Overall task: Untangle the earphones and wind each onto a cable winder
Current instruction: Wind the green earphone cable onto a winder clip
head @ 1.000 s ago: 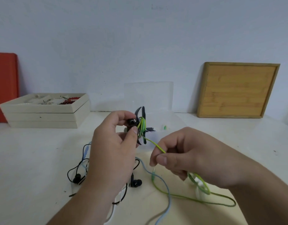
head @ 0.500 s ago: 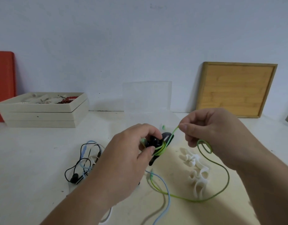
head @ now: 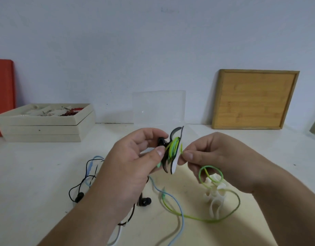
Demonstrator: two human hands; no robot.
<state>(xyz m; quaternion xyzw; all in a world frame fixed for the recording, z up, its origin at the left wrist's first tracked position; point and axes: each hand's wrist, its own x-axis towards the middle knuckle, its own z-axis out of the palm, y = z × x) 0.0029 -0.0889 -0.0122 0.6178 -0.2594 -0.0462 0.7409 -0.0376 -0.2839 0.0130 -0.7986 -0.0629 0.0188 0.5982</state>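
Observation:
My left hand (head: 133,167) grips a black cable winder (head: 172,137) above the table, thumb pressed on its side. Several turns of green earphone cable (head: 173,149) lie around the winder's middle. My right hand (head: 217,157) pinches the same green cable right beside the winder; the slack (head: 202,217) loops down across the table. A white cable winder (head: 215,194) stands on the table under my right wrist. Black earphones (head: 144,201) and a light blue cable (head: 179,210) lie loose below my left hand.
A stack of cream trays (head: 43,128) with small items sits at the back left, beside a red board (head: 3,96). A clear plastic box (head: 158,107) stands behind my hands. A wooden tray (head: 254,100) leans on the wall at the right.
My right hand has carried the green cable around the winder, from low front to the upper right and back beside it. The winder has turned upright in my left hand, with more green turns.

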